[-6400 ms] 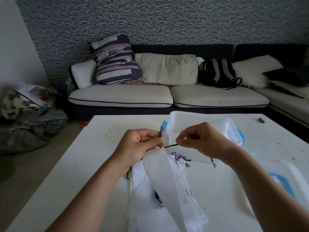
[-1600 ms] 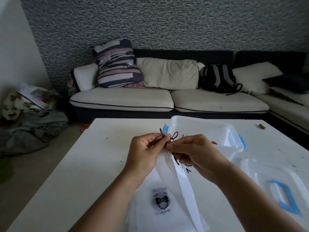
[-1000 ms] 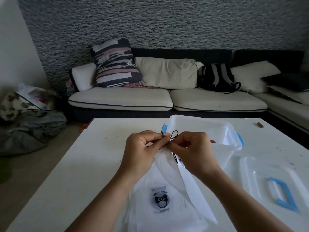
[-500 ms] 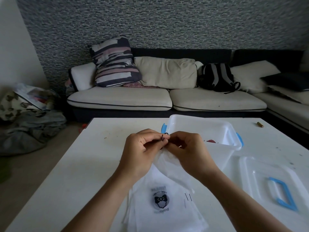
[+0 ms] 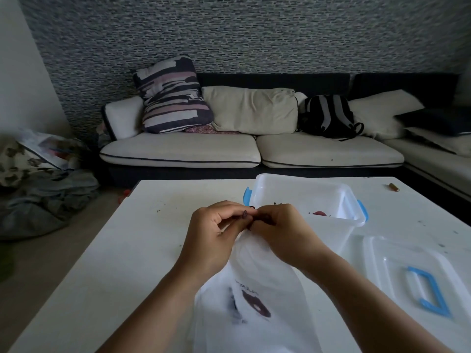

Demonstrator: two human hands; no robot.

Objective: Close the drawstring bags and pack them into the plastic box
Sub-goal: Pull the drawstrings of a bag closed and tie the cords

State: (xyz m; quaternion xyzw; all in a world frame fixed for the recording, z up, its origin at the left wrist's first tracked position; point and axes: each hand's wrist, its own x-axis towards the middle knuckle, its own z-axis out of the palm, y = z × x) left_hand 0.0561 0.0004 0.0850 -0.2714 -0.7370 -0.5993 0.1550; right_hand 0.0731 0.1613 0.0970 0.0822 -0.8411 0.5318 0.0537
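Plastic box (image 5: pixel 318 200) with bags inside

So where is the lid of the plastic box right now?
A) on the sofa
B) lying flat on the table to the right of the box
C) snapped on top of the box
B: the lid, with its blue handle, lies flat on the table right of the open plastic box.

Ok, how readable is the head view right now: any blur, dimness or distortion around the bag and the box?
Head view: room dim, no glare. The white bag is motion-blurred, its print smeared. Both hands, left hand and right hand, are fairly sharp, pinching the cord at its neck. The plastic box reads clearly. Wide-angle bending shows at the table edges.
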